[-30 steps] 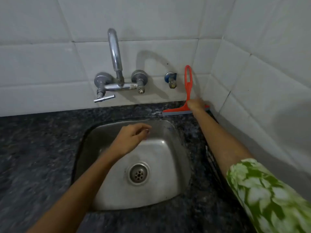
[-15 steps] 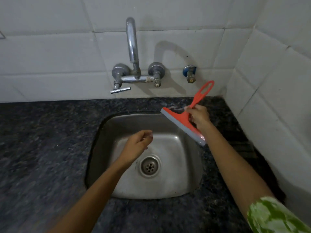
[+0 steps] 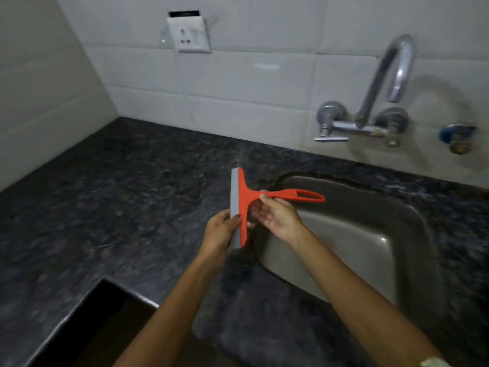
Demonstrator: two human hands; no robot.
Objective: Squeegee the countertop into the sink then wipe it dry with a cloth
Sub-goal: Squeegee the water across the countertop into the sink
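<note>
- Head view: the orange plastic squeegee with a grey rubber blade (image 3: 239, 205) is held in the air between both hands, above the dark speckled stone table (image 3: 119, 197) at the left rim of the stainless steel sink (image 3: 370, 234).
- The left hand (image 3: 221, 233) is closed round the lower end of the blade bar, thumb across the orange face. The right hand (image 3: 277, 215) is mostly open and pinches the looped handle near its neck with thumb and fingertips.
- The blade bar stands roughly upright with the handle pointing right, over the basin; nothing touches the table yet.
- The step in hand looks like settling the grip before the first stroke. It would go best with the right hand wrapped fully round the handle and the left hand letting go of the blade.
- A good start is likely the far left corner by the white tiled wall (image 3: 238, 83): rubber edge flat on the stone, tilted toward the pull, drawn in overlapping strokes toward the sink.
- Pressure should stay even, or streaks of water may be left.
- No cloth is in sight, so drying will call for fetching one.
</note>
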